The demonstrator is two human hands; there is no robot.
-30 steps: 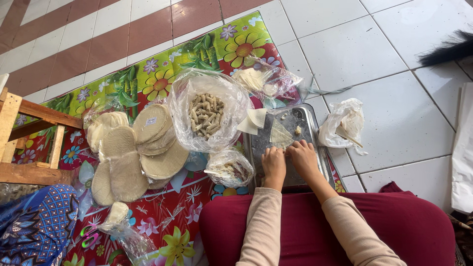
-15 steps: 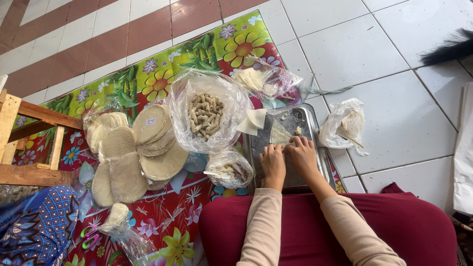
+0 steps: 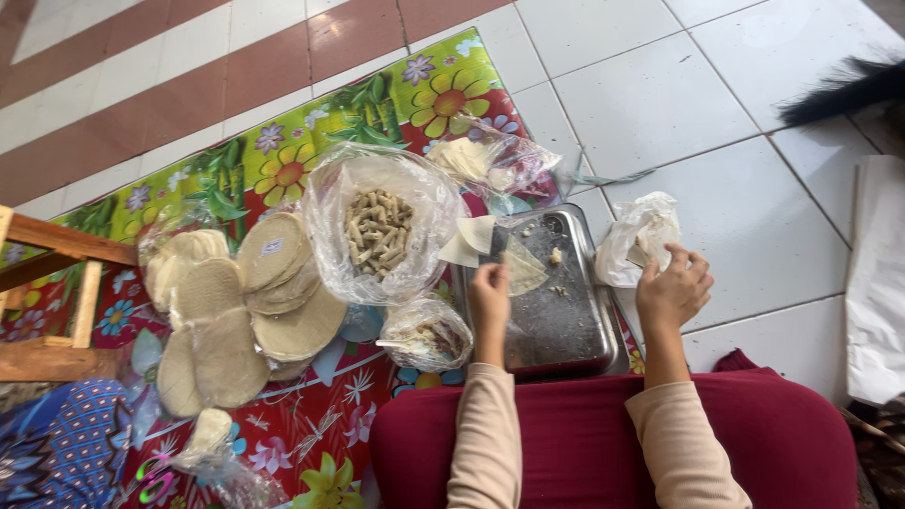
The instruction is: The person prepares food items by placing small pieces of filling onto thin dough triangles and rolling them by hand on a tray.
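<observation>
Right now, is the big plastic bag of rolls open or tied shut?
Open: the big plastic bag has its mouth spread wide, and the pile of rolls lies uncovered inside.

Pale triangular wrapper lies flat on the far-left part of the metal tray; right of the tray, a crumpled clear plastic bag sits on white tile.

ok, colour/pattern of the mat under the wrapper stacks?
The mat is a bright floral print: green and red ground with yellow, purple and white flowers. The head view shows it best.
</observation>
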